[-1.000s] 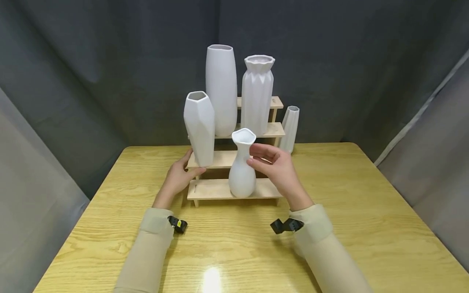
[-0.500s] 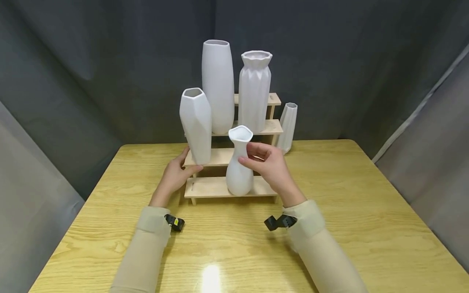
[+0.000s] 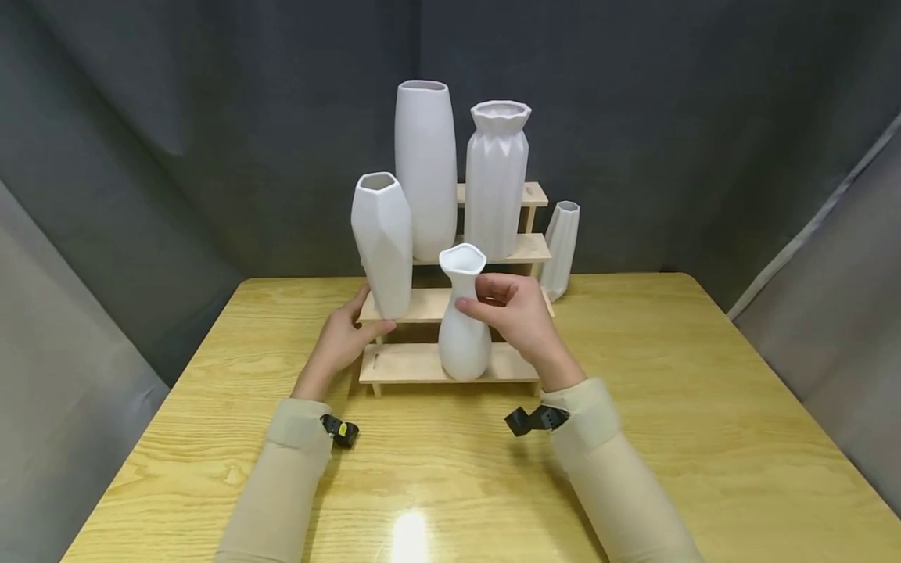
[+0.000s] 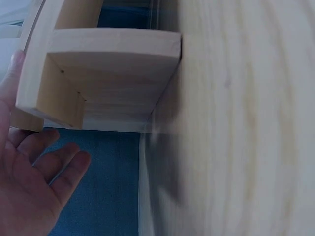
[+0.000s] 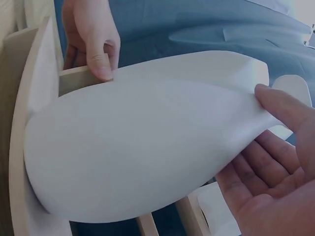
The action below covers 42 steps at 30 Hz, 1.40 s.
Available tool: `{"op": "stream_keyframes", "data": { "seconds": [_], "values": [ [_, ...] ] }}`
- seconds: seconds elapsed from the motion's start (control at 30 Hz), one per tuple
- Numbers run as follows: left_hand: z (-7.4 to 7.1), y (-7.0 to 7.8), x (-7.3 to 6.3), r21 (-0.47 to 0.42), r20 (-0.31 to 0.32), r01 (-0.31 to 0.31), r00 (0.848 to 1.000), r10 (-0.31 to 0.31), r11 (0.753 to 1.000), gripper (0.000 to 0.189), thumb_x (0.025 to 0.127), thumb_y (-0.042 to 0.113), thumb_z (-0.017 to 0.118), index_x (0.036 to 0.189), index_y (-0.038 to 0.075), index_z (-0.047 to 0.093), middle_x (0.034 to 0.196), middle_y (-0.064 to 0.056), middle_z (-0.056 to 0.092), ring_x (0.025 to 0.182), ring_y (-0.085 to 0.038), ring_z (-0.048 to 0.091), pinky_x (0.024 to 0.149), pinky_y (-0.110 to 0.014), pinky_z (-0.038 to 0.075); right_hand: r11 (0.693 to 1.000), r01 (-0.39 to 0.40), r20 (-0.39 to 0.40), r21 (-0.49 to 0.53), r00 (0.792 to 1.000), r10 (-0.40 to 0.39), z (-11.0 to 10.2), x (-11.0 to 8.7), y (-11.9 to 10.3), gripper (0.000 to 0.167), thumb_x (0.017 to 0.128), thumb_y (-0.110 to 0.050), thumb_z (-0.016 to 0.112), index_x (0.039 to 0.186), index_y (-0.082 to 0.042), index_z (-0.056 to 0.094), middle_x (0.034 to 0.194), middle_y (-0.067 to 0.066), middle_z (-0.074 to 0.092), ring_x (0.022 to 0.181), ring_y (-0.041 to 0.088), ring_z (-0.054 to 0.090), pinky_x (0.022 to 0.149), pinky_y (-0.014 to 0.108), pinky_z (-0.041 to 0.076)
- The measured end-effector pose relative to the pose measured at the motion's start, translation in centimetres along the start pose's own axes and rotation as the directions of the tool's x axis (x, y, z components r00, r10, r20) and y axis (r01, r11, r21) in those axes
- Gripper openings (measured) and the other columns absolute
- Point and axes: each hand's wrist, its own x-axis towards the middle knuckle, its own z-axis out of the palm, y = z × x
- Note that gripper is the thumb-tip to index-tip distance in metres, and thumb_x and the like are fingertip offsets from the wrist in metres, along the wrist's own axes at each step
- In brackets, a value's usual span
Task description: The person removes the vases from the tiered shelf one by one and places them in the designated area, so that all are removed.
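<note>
A small white vase (image 3: 464,344) with a round belly, narrow neck and wavy rim stands on the lowest board of a stepped wooden stand (image 3: 404,363). My right hand (image 3: 524,317) pinches its neck, thumb in front and fingers behind. In the right wrist view the vase (image 5: 123,147) fills the middle, its base at the board. My left hand (image 3: 341,336) grips the left end of the second board, thumb on the front edge. The left wrist view shows the fingers (image 4: 71,174) of that hand beside the stand's end. Just above the left thumb stands a faceted white vase (image 3: 383,242).
On the board behind stand a tall smooth vase (image 3: 425,172) and a pleated vase (image 3: 497,188). A slim ribbed vase (image 3: 561,250) is to the right of the stand. Everything sits towards the back of a wooden table (image 3: 633,438), before a dark curtain (image 3: 281,117).
My right thumb has slid left across the vase's neck, and the vase's top has shifted slightly left over its base. The left hand keeps its place; the head view has moved a little.
</note>
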Motion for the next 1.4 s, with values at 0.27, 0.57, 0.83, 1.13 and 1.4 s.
{"op": "stream_keyframes", "data": {
  "seconds": [0.27,0.57,0.83,1.13,1.4],
  "values": [
    [0.2,-0.1,0.1,-0.019,0.006,0.027,1.000,-0.027,0.999,0.100,0.082,0.066,0.069,0.159,0.025,0.020,0.161,-0.004,0.023,0.140,-0.037,0.033,0.109,-0.051,0.037,1.000,0.001,0.017,-0.023,1.000,0.000,-0.7,-0.2,-0.1,0.027,0.083,-0.017,0.083,0.105,-0.004,0.075,0.101,0.009,0.072,0.095,0.025,0.067,0.086,0.039,0.055],
    [0.0,0.0,0.3,-0.011,-0.004,0.015,1.000,-0.015,1.000,0.097,0.083,0.063,0.069,0.159,0.029,0.019,0.161,-0.003,0.024,0.142,-0.031,0.031,0.109,-0.050,0.037,1.000,-0.008,0.030,-0.010,1.000,0.008,-1.6,-0.2,-0.3,0.032,0.083,-0.015,0.083,0.111,-0.002,0.074,0.106,0.010,0.072,0.099,0.025,0.067,0.088,0.041,0.055],
    [0.1,0.0,0.0,-0.018,0.006,0.018,1.000,-0.018,1.000,0.096,0.083,0.063,0.069,0.158,0.031,0.019,0.161,-0.002,0.022,0.143,-0.031,0.029,0.109,-0.052,0.037,0.999,-0.015,0.009,-0.029,1.000,0.015,-3.3,-0.8,-0.8,0.035,0.081,-0.008,0.083,0.113,0.002,0.073,0.108,0.014,0.072,0.105,0.027,0.066,0.087,0.044,0.055],
    [-0.1,0.2,0.1,-0.009,0.002,0.025,1.000,-0.025,1.000,0.095,0.083,0.064,0.068,0.158,0.034,0.019,0.161,-0.002,0.023,0.142,-0.033,0.032,0.107,-0.054,0.038,0.999,-0.008,0.019,-0.038,1.000,0.009,-5.0,-1.2,-1.0,0.036,0.080,-0.005,0.083,0.113,0.004,0.072,0.106,0.015,0.072,0.100,0.027,0.068,0.079,0.038,0.058],
    [0.0,0.2,0.0,0.005,0.007,0.017,1.000,-0.017,1.000,0.095,0.084,0.064,0.068,0.158,0.032,0.019,0.160,-0.003,0.024,0.142,-0.031,0.031,0.107,-0.053,0.038,0.999,0.003,0.009,-0.046,1.000,-0.003,-7.0,-2.0,-1.5,0.036,0.080,-0.004,0.082,0.113,0.007,0.071,0.105,0.013,0.073,0.095,0.022,0.070,0.085,0.032,0.056]
  ]
}}
